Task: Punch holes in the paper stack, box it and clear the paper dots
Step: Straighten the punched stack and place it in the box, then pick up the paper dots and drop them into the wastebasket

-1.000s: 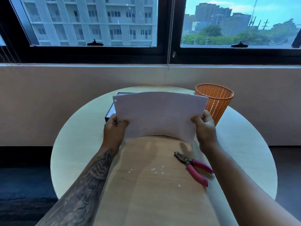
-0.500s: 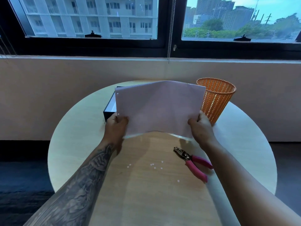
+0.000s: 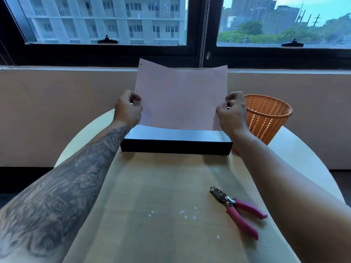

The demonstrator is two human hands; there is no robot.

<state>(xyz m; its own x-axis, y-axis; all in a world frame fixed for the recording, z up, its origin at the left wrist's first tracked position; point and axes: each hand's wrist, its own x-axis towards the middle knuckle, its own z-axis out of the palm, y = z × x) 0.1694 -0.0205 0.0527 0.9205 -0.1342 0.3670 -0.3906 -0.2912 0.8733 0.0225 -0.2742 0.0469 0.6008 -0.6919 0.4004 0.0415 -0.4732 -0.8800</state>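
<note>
I hold a white paper stack [image 3: 180,97] upright over the open black box [image 3: 176,146]. The stack's lower edge dips behind the box's near wall. Small punched holes show along its left edge. My left hand [image 3: 127,109] grips the left edge and my right hand [image 3: 232,112] grips the right edge. A pink-handled hole punch [image 3: 238,210] lies on the round table, near my right forearm. Several white paper dots [image 3: 183,212] are scattered on the tabletop to the left of the punch.
An orange mesh wastebasket [image 3: 267,118] stands just right of the box, behind my right hand. The round wooden table [image 3: 161,186] sits against a low wall under a dark-framed window. A blind chain [image 3: 204,31] hangs above the paper.
Both hands have carried the paper stack away from me and tipped it upright over the box. The whole near wall of the box is now uncovered. Punch and dots have not moved.
</note>
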